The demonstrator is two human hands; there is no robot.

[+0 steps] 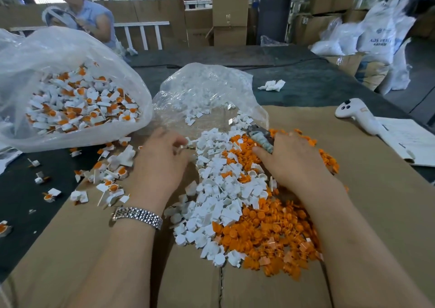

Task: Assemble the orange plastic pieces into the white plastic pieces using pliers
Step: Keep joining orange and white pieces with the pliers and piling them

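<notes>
Now my right hand (292,157) grips the pliers (261,139) at mid-frame, while my left hand (162,157) pinches a white piece (188,140) beside the pile.

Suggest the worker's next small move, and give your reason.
Probably the left hand picks one white piece from the pile. The right hand already holds the pliers over the orange pieces, while the left's fingertips curl at the white pile's edge.
</notes>
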